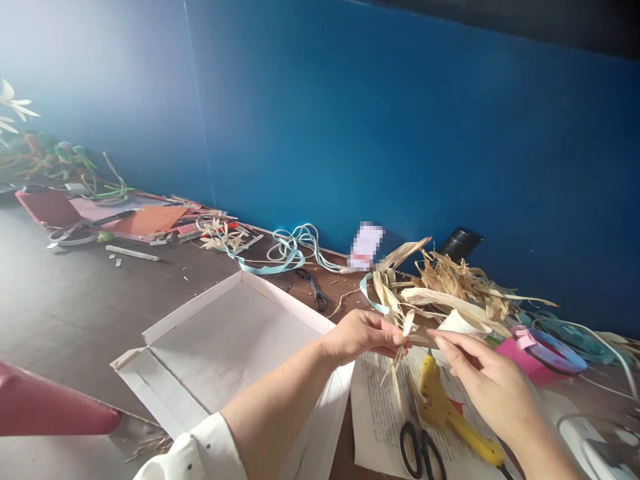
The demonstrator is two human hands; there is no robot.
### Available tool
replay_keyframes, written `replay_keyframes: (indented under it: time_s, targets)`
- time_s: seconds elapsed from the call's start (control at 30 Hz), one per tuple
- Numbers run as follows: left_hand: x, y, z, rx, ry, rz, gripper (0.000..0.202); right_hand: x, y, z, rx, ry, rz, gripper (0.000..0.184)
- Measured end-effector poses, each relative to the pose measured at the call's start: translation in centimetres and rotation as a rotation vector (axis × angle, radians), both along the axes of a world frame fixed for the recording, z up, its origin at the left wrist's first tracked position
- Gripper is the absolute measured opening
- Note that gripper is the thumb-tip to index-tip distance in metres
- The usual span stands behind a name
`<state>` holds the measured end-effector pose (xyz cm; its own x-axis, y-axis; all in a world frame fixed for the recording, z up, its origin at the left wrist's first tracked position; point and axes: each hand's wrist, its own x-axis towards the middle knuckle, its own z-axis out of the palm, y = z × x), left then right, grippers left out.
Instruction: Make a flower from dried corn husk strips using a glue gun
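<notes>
My left hand (361, 336) pinches a small bundle of dried straw strips (403, 333), whose loose ends hang down over a printed paper sheet (376, 413). My right hand (487, 377) comes in from the right, its fingertips closed on the same bundle's top. Just below the hands lie a yellow glue gun (440, 408) and black-handled scissors (421, 445) on the sheet. Behind the hands is a heap of dried husk (453, 285).
A flat white cardboard tray (220, 337) lies to the left. Small scissors (315, 291), pale blue ribbon (285, 255), pink tape rolls (530, 347), and paper scraps (145, 220) line the blue wall. A red object (45, 403) sits at the lower left.
</notes>
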<state>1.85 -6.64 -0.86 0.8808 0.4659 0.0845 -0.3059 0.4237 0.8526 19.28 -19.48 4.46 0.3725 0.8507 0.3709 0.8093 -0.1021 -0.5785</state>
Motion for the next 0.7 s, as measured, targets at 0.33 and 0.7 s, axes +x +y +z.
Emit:
replay_keyframes:
  time_s: [0.33, 0.7]
  targets:
    - [-0.3, -0.1, 0.5, 0.017, 0.014, -0.058, 0.042, 0.3, 0.7, 0.6, -0.348, 0.3, 0.178, 0.034]
    - [-0.3, -0.3, 0.8, 0.024, 0.011, -0.033, 0.044, -1.3, -1.3, 0.6, -0.218, 0.301, 0.166, 0.029]
